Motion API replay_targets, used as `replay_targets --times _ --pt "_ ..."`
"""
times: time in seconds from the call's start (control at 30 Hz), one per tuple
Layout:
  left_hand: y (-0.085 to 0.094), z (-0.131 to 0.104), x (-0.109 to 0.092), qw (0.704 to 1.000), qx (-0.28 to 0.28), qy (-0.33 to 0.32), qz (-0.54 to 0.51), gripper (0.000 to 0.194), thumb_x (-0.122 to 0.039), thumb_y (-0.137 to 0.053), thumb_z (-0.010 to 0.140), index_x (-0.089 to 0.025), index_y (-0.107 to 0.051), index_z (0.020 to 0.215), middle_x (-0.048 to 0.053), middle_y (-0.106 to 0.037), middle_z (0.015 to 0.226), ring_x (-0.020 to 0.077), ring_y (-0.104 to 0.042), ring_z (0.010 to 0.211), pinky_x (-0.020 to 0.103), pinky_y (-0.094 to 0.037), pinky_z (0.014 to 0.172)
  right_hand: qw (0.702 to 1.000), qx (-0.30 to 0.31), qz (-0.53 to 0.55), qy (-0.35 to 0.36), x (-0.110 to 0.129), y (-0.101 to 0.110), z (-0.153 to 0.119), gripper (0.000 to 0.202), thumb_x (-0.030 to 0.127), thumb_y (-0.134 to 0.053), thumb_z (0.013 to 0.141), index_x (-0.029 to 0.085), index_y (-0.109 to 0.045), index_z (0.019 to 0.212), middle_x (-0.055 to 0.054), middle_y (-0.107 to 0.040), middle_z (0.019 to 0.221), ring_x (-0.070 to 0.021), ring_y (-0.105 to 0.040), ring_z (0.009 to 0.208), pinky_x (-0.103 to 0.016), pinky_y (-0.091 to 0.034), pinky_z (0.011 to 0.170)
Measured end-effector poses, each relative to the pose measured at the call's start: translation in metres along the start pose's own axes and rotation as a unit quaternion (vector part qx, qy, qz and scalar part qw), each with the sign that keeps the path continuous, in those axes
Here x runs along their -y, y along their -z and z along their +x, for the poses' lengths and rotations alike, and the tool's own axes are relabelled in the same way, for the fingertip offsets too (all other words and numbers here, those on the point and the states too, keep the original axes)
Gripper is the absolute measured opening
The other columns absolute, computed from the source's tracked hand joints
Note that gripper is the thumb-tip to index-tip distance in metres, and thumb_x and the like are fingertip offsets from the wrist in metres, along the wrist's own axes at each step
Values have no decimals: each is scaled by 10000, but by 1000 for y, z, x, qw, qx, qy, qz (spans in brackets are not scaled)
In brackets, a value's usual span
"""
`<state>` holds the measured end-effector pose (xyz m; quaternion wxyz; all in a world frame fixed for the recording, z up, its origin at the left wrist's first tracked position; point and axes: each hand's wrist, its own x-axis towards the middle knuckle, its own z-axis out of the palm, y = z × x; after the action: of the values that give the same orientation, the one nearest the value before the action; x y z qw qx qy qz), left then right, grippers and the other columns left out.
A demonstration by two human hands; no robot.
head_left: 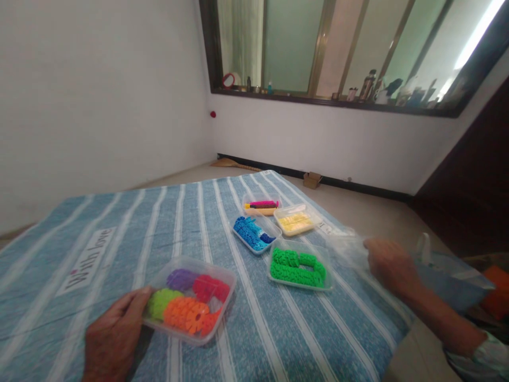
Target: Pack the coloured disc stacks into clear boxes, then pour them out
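My left hand [117, 331] grips the left edge of a clear plastic container [228, 281], thumb on top. Inside it lie purple, red, lime-green and orange flower-shaped discs [186, 315], with the orange ones in a row. Off the right side of the cloth, my right hand [387, 262] is closed on a clear plastic piece [344, 244]; blur hides whether that is a lid or a bag. Nearest to it stands a container of green discs [298, 268]. Farther back are containers with blue pieces [252, 233], pale yellow pieces [295, 222], and pink, brown and yellow pieces [261, 206].
A blue-and-white striped cloth [199, 228] covers the surface under the containers. To the right, a blue bag [449, 281] sits beside something orange [497, 289]. On the floor beyond are a broom [228, 163] and a small cardboard box [312, 180]. Bottles line the window ledge [310, 97].
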<state>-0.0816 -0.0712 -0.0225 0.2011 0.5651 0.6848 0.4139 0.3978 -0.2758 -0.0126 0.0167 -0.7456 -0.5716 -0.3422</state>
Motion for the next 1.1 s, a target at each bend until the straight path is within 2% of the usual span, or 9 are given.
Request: replay_targets --times 0.2,0.33,0.4,0.47,0.63,0.73,0.87,1.0,1.1 --pt "2 -2 -8 996 34 79 -26 281 -406 -560 609 -193 -695 734 13 -736 832 271 -638 929 362 -470 904 997 -67 29 -30 -7 15 33 232 123 -425 822 142 -655 843 -87 -638 720 -195 -546 641 -304 -374 650" --pt "2 -3 -4 997 41 62 -24 291 -411 -550 622 -191 -698 742 10 -735 843 265 -631 934 354 -462 906 975 -135 159 -81 7 32 68 274 218 -421 844 145 -672 926 -107 -695 885 -210 -623 733 -307 -445 674" --pt "1 -3 -2 997 45 54 -26 302 -413 -551 631 -188 -701 764 11 -734 855 263 -628 938 353 -463 906 949 -119 269 -111 18 41 87 275 245 -442 820 158 -677 932 -99 -704 905 -207 -643 763 -311 -472 700" --pt "1 -4 1 997 42 59 -33 313 -416 -548 641 -182 -702 780 17 -733 856 258 -629 930 348 -471 896 901 -29 405 -150 29 46 103 264 268 -497 768 162 -680 926 -67 -701 803 -183 -642 684 -301 -485 669" --pt "-5 -2 13 996 33 45 -66 331 -433 -574 648 -175 -706 808 28 -731 838 244 -641 866 339 -489 858 701 214 656 -182 56 31 121 278 301 -633 610 132 -662 830 3 -619 596 -121 -554 519 -257 -453 543" --pt "-6 -2 15 997 35 37 -64 330 -435 -567 646 -171 -704 789 28 -729 810 239 -644 845 323 -493 830 653 288 686 -143 68 10 118 269 279 -659 575 122 -660 794 22 -590 554 -102 -522 504 -237 -425 525" --pt "-1 -4 3 997 46 49 -40 349 -442 -556 621 -166 -701 779 17 -731 811 247 -644 873 319 -497 825 687 292 654 -126 76 -14 113 233 247 -611 603 125 -676 789 22 -599 582 -101 -515 519 -233 -425 537" --pt "2 -3 -3 996 41 73 -12 372 -462 -534 594 -185 -710 768 3 -736 826 261 -645 914 342 -492 865 799 230 552 -66 77 -23 108 164 224 -547 661 150 -686 707 -3 -635 629 -129 -549 601 -240 -420 590" --pt "-2 4 10 998 29 49 5 358 -489 -540 583 -218 -722 731 -21 -741 800 259 -667 859 349 -512 834 862 168 477 -43 73 -24 106 194 240 -521 715 172 -703 714 -30 -691 752 -156 -596 722 -248 -432 668"
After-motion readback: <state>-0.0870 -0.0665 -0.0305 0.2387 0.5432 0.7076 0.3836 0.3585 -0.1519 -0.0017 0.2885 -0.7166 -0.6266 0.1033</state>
